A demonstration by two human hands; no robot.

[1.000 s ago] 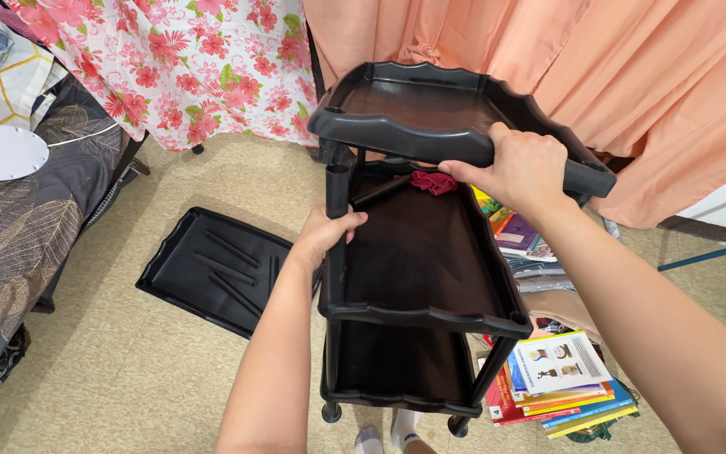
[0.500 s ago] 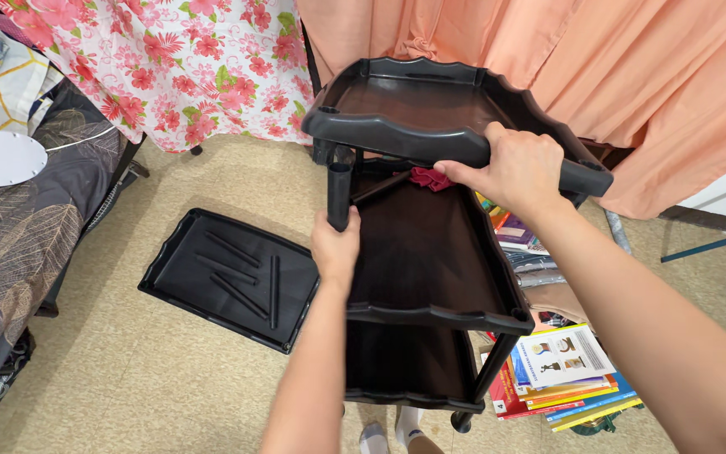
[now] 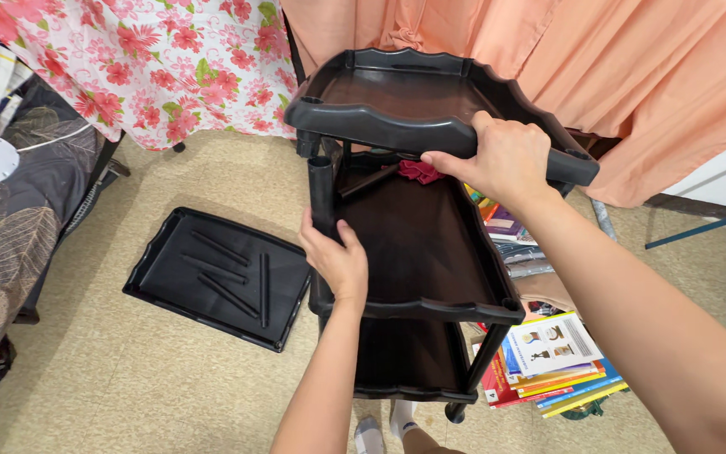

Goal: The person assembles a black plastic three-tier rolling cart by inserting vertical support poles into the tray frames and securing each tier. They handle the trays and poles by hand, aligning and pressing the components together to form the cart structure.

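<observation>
A black plastic shelf rack stands on the floor in the head view. My right hand (image 3: 502,160) grips the front rim of its top tray (image 3: 397,92), which sits tilted and lifted off the near left post. My left hand (image 3: 335,256) is closed around that black tube post (image 3: 322,189), which stands upright at the near left corner of the middle tray (image 3: 426,244). A red cloth (image 3: 419,171) lies at the back of the middle tray. A lower tray (image 3: 405,357) sits beneath.
A loose black tray (image 3: 170,286) with several black tubes in it lies on the floor to the left. Stacked books (image 3: 552,361) lie right of the rack. A floral cloth (image 3: 144,59), orange curtain (image 3: 632,76) and a bed (image 3: 10,227) surround the spot.
The top tray has lifted off the near left post. My left hand has slid up and closed around that post. The view has shifted slightly.
</observation>
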